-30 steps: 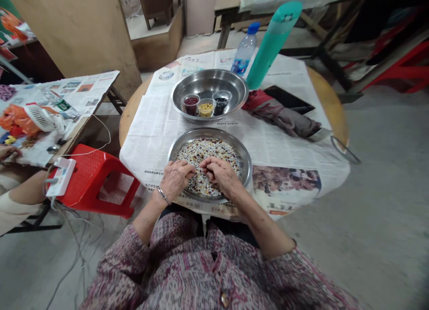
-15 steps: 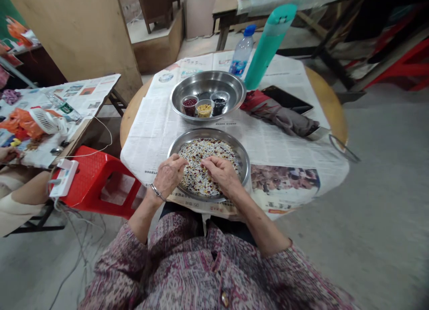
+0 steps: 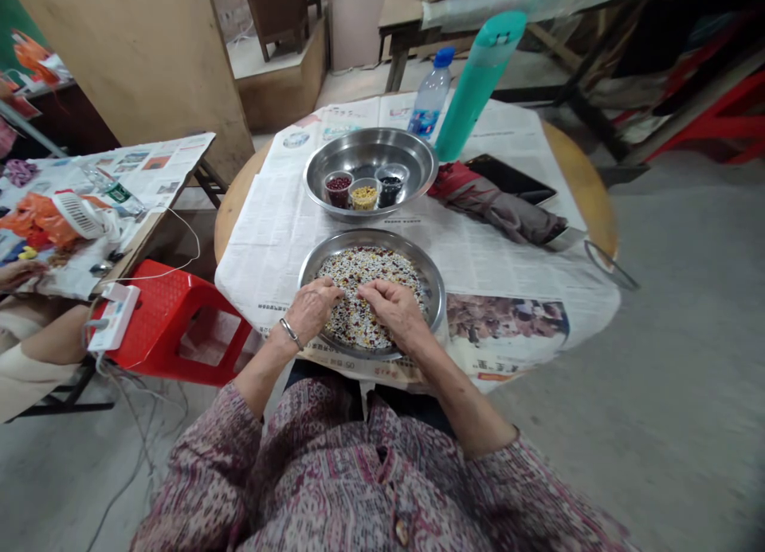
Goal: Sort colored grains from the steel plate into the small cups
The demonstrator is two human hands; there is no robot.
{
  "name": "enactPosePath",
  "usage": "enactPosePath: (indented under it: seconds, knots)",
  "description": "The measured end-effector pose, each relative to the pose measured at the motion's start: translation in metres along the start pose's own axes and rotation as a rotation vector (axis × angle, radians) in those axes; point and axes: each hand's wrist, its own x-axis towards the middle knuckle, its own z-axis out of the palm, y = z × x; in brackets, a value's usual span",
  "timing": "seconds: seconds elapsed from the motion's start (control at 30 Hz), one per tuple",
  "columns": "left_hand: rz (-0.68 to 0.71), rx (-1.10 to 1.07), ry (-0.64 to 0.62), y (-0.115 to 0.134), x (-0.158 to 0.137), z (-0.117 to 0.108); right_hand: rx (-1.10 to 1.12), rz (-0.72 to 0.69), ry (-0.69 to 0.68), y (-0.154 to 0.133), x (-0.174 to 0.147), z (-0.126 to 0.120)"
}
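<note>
Mixed grains and beans [image 3: 370, 267], white, yellow, red and dark, fill the near steel basin [image 3: 439, 285]. Over its left side my left hand [image 3: 314, 307], with a bracelet at the wrist, has its fingertips pinched together. My right hand [image 3: 395, 311] reaches over the right side, thumb and forefinger pressed together just above the grains. Whatever either pinch holds is too small to make out. Beyond stands a second steel basin [image 3: 412, 147] with small clear cups of red beans [image 3: 339, 187], yellow kernels [image 3: 363, 195] and black beans [image 3: 390, 187].
Newspaper [image 3: 263, 241] covers the round table. At its back right stand a water bottle [image 3: 431, 94] and a teal bottle [image 3: 481, 86], near a folded umbrella [image 3: 508, 205] and a dark phone [image 3: 514, 178]. A red stool [image 3: 173, 321] bearing a power strip [image 3: 115, 319] is to the left.
My left hand has moved slightly to the right, closer to my right hand, still pinched. My right hand has hardly moved.
</note>
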Motion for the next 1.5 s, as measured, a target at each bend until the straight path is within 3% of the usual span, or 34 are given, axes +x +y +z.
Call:
enactPosePath:
  seconds: [0.23, 0.47, 0.57, 0.67, 0.77, 0.9, 0.97, 1.13, 1.33, 1.5]
  knots:
    - [0.006, 0.032, -0.04, -0.003, 0.003, 0.001, -0.02, 0.001, -0.007, -0.001, 0.0, 0.0]
    - [-0.017, -0.063, 0.012, -0.001, 0.001, -0.003, -0.011, -0.005, -0.001, 0.0, 0.0, -0.001]
    - [-0.109, -0.321, 0.132, 0.005, -0.001, -0.006, 0.017, 0.014, -0.005, -0.001, -0.001, 0.0]
    - [-0.299, -0.836, 0.22, 0.018, -0.002, -0.008, 0.12, 0.069, -0.001, -0.005, -0.001, 0.0]
    - [-0.523, -1.401, 0.219, 0.032, 0.0, -0.008, 0.275, 0.151, 0.035, -0.01, 0.0, 0.0]
    - [-0.838, -1.836, 0.211, 0.05, 0.007, -0.004, 0.396, 0.131, 0.113, -0.023, -0.001, 0.0]
    - [-0.933, -1.958, 0.233, 0.059, 0.012, -0.002, 0.422, 0.078, 0.143, -0.03, -0.002, 0.001]
    - [-0.94, -2.107, 0.34, 0.079, 0.026, 0.003, 0.418, -0.055, 0.171, -0.04, -0.01, 0.015]
    - [-0.981, -2.154, 0.416, 0.09, 0.036, 0.01, 0.267, -0.224, 0.204, -0.027, -0.018, 0.026]
    - [-0.979, -2.27, 0.464, 0.091, 0.035, 0.011, 0.298, -0.305, 0.179, -0.021, -0.02, 0.025]
